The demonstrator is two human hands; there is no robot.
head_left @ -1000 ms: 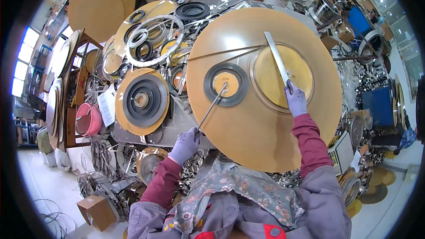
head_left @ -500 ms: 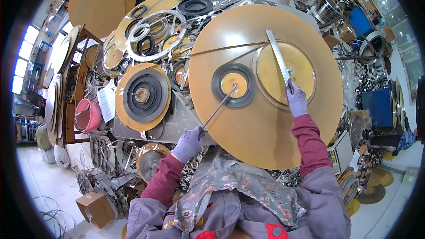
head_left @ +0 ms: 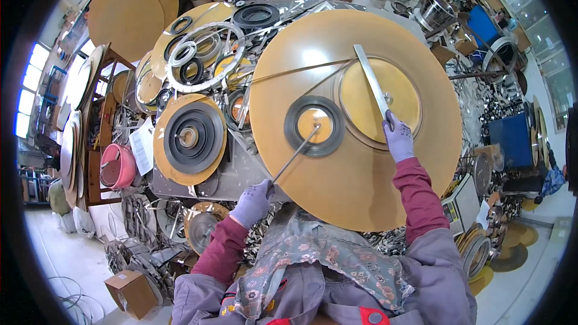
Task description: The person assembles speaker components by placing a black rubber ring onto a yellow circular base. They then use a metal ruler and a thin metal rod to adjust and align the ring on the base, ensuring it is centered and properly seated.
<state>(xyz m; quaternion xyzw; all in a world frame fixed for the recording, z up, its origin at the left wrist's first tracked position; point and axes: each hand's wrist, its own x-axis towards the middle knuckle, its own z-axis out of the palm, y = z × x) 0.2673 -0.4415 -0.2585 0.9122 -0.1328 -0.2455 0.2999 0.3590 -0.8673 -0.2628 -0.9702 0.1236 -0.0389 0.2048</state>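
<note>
A wide tan round board (head_left: 361,198) lies in front of me. My left hand (head_left: 251,203), in a lilac glove, is closed on a thin metal rod (head_left: 291,164). The rod's far tip meets the middle of a tan hub (head_left: 318,117) with a dark grey coil (head_left: 295,121) around it. To its right is a larger yellow disc (head_left: 361,105) with a thin rim. My right hand (head_left: 398,137), gloved alike, grips the near end of a flat metal bar (head_left: 370,77) that slants across this disc. A narrow strip (head_left: 322,79) runs between coil and disc; another (head_left: 295,71) leads off leftward.
Left of the board, a smaller tan disc carries dark concentric rings (head_left: 174,150). Behind it lie white rings (head_left: 238,60), black rings (head_left: 256,15) and metal scraps. A pink bucket (head_left: 123,165) stands at the left, a cardboard box (head_left: 131,292) on the floor below.
The whole scene has shifted slightly leftward in the picture. Both hands keep their grips, and the rod and the flat bar lie almost where they were on the board.
</note>
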